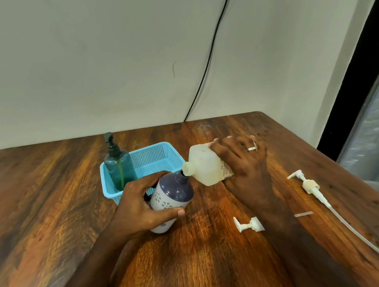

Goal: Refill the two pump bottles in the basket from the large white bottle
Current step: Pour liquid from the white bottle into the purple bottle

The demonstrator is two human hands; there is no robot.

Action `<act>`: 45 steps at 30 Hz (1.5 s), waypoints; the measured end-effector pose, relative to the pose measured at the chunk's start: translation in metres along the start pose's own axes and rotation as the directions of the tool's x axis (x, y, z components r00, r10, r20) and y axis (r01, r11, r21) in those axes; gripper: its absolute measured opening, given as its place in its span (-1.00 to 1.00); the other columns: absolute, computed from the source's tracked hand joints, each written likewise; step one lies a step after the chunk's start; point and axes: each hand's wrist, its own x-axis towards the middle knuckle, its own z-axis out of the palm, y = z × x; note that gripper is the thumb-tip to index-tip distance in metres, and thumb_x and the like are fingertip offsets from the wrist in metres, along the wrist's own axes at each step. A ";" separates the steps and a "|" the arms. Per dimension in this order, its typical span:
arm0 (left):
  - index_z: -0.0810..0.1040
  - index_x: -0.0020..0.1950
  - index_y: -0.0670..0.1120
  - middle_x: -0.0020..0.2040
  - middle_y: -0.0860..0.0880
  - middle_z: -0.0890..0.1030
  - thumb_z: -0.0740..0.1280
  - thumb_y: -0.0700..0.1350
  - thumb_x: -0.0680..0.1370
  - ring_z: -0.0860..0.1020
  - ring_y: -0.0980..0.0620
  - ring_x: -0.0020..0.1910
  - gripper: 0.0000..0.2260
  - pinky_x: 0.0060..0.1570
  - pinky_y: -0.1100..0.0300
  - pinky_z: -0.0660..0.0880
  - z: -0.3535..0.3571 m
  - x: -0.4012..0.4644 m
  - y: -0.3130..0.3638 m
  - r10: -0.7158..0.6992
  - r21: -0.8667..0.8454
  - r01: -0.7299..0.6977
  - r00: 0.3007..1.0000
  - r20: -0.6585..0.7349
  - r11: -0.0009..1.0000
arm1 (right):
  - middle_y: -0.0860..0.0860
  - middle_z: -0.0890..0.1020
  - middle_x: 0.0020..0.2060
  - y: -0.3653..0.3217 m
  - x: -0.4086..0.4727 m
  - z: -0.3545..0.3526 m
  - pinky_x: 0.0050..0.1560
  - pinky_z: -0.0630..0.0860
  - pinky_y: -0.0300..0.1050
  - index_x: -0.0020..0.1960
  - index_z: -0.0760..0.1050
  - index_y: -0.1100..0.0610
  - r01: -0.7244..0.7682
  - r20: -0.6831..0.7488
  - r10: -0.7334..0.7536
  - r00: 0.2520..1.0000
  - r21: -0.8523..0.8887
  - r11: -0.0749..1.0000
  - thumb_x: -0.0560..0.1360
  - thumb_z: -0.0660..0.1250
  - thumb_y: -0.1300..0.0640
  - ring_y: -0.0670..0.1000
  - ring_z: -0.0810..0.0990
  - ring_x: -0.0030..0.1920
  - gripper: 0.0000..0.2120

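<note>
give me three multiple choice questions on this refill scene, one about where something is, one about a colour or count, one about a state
1. Where is the teal pump bottle?
A. standing in the blue basket
B. lying on the table by the right arm
C. in the right hand

2. How many loose pump heads lie on the table?
A. none
B. two
C. four

3. How is the large white bottle held?
A. upright with its cap on
B. flat on the table
C. tipped, open spout at the neck of the purple and white bottle

Answers:
1. A: it stands at the basket's left end, pump still fitted.
2. B: a short pump head lies beside the right forearm and a long-tubed pump further right.
3. C: the right hand tilts it leftward while the left hand grips the purple and white bottle.
</note>
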 end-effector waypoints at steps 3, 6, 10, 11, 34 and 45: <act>0.60 0.22 0.02 0.15 0.27 0.64 0.57 0.21 0.26 0.61 0.24 0.13 -0.41 -0.02 0.46 0.51 0.000 0.000 0.000 -0.001 0.006 0.001 1.000 0.002 1.000 | 0.06 0.55 0.31 0.000 0.000 0.000 0.39 0.19 0.34 0.37 0.33 -0.05 -0.002 0.008 0.002 1.000 -0.001 1.000 0.27 0.64 0.02 0.17 0.43 0.34 -0.23; 0.58 0.22 0.06 0.16 0.30 0.62 0.56 0.21 0.27 0.60 0.28 0.13 -0.42 -0.03 0.49 0.49 0.000 0.000 0.001 0.001 0.014 -0.001 1.000 0.003 1.000 | 0.05 0.55 0.32 0.001 0.000 0.001 0.40 0.19 0.34 0.37 0.33 -0.06 -0.010 0.022 0.010 1.000 0.001 1.000 0.28 0.64 0.02 0.17 0.44 0.35 -0.23; 0.60 0.23 0.02 0.15 0.27 0.64 0.56 0.20 0.27 0.61 0.24 0.13 -0.42 -0.01 0.47 0.50 0.000 0.000 0.000 -0.004 0.010 0.004 1.000 0.008 1.000 | 0.06 0.55 0.32 0.001 0.000 0.001 0.39 0.22 0.37 0.38 0.32 -0.06 -0.014 0.018 0.014 1.000 0.000 1.000 0.27 0.64 0.02 0.17 0.43 0.35 -0.22; 0.60 0.23 0.02 0.15 0.26 0.64 0.56 0.20 0.27 0.61 0.24 0.13 -0.42 -0.01 0.46 0.50 0.000 0.000 0.000 -0.005 0.010 0.005 1.000 0.008 1.000 | 0.06 0.55 0.32 0.001 0.000 0.002 0.39 0.22 0.37 0.38 0.32 -0.06 -0.013 0.015 0.013 1.000 0.001 1.000 0.27 0.64 0.02 0.17 0.43 0.35 -0.22; 0.62 0.24 -0.03 0.14 0.23 0.66 0.57 0.20 0.26 0.61 0.20 0.16 -0.38 0.01 0.42 0.53 0.001 -0.001 -0.004 -0.025 0.010 0.025 1.000 0.003 1.000 | 0.07 0.55 0.32 0.001 0.000 0.001 0.38 0.22 0.42 0.37 0.32 -0.06 -0.012 0.015 0.011 1.000 0.003 1.000 0.29 0.62 0.01 0.20 0.46 0.34 -0.24; 0.57 0.24 0.09 0.17 0.32 0.62 0.56 0.22 0.26 0.59 0.27 0.15 -0.41 -0.02 0.48 0.50 0.000 -0.001 0.001 -0.024 0.021 0.024 1.000 0.003 0.999 | 0.07 0.55 0.31 0.002 0.000 0.001 0.36 0.25 0.44 0.37 0.33 -0.06 0.002 0.008 -0.002 1.000 -0.018 1.000 0.27 0.64 0.03 0.16 0.40 0.35 -0.22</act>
